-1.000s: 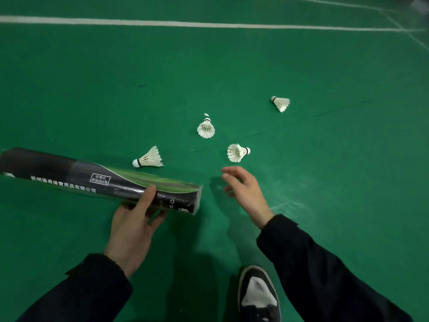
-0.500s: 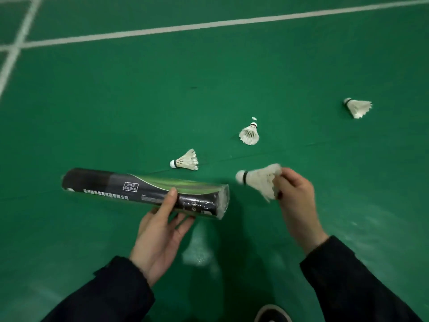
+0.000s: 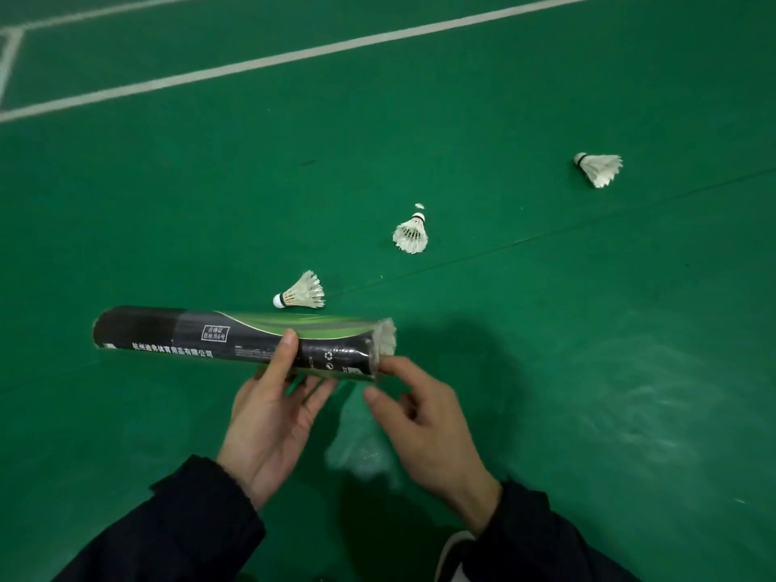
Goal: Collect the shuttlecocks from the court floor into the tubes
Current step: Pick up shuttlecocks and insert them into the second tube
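Note:
My left hand (image 3: 273,413) grips a black and green shuttlecock tube (image 3: 210,338), held level above the green court floor with its open end to the right. White feathers of a shuttlecock (image 3: 388,334) stick out of that open end. My right hand (image 3: 424,417) sits just below the tube's mouth, fingers apart, index fingertip touching the rim, holding nothing. Three white shuttlecocks lie on the floor: one (image 3: 303,292) just beyond the tube, one (image 3: 411,235) farther back, one (image 3: 600,168) far right.
White court lines (image 3: 294,56) cross the green floor at the back and far left. A thin dark seam (image 3: 546,235) runs diagonally across the floor. The toe of my shoe (image 3: 455,556) shows at the bottom edge.
My right hand picked a shuttlecock off the floor, carried it left and put it cork-first into the tube's open end, then let go. The tube stayed in my left hand.

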### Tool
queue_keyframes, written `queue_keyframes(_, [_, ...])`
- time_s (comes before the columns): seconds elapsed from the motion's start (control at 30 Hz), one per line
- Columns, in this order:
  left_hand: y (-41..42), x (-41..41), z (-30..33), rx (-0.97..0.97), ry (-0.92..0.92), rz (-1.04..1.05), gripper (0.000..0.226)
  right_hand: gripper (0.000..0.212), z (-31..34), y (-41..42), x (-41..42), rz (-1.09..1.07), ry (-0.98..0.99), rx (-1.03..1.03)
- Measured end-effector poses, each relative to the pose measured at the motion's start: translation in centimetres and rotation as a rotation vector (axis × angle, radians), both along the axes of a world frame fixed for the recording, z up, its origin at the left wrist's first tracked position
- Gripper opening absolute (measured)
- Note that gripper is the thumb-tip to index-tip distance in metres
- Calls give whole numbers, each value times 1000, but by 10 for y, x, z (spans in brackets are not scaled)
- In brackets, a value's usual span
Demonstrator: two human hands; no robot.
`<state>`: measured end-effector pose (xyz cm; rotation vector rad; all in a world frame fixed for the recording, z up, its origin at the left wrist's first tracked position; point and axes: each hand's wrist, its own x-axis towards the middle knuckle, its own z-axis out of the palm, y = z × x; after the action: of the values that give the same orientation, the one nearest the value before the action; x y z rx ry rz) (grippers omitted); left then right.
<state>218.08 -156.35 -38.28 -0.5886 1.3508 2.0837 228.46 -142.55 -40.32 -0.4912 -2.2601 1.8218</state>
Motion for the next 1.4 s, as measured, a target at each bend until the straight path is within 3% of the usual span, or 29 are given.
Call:
queue_keyframes(0.07, [-3,4,-1,8,5,-19,66,26,4,-3,-10,157,-105,-13])
queue_keyframes(0.17, [-7,9,2,29,34,-42,55,29,12,-6,-26,285,-164,-241])
queue_keyframes(0.33, [-23,-5,9,93,70,27,50,38,10,-36,-44,-50,13,-337])
queue_keyframes(0.43, [-35,-10,6,90,82,42,45,32,7,-53,-52,-44,32,-253])
queue_keyframes(0.57, [-52,-19,-2,76,79,106,39,28,11,-57,-74,172,-87,-346])
queue_keyframes(0.67, [-75,-32,-10,53,68,173,47,21,9,-53,-93,414,-186,-302])
queue_keyframes(0.7, [-85,-39,-12,37,44,209,48,17,7,-50,-102,396,-185,-322])
queue_keyframes(0.77, [-106,-51,-17,15,-13,281,45,17,-3,-44,-125,121,-166,-364])
queue_keyframes(0.83, [-123,-57,-20,0,-45,333,51,19,-26,-35,-153,-172,-172,-270])
queue_keyframes(0.87, [-128,-56,-21,-9,-51,349,60,31,-39,-32,-167,-211,-209,-156])
queue_keyframes(0.93, [-131,-53,-21,-21,-61,352,75,59,-70,-31,-188,-100,-332,80])
queue_keyframes(0.97, [-131,-52,-21,-23,-60,341,74,60,-85,-30,-197,-37,-372,168])
queue_keyframes(1.07, [-132,-52,-20,-29,-64,341,62,32,-92,-31,-202,-10,-306,361])
queue_keyframes(1.17, [-136,-61,-22,-18,-83,375,57,12,-58,-34,-169,-135,-87,181])
queue_keyframes(1.23, [-134,-64,-28,-19,-93,405,60,6,-35,-43,-139,-27,5,105])
queue_keyframes(1.37, [-111,-57,-33,2,-61,357,78,7,-20,-63,-112,296,10,457])
queue_keyframes(1.4, [-105,-54,-31,1,-48,322,74,12,-18,-64,-111,346,-26,417])
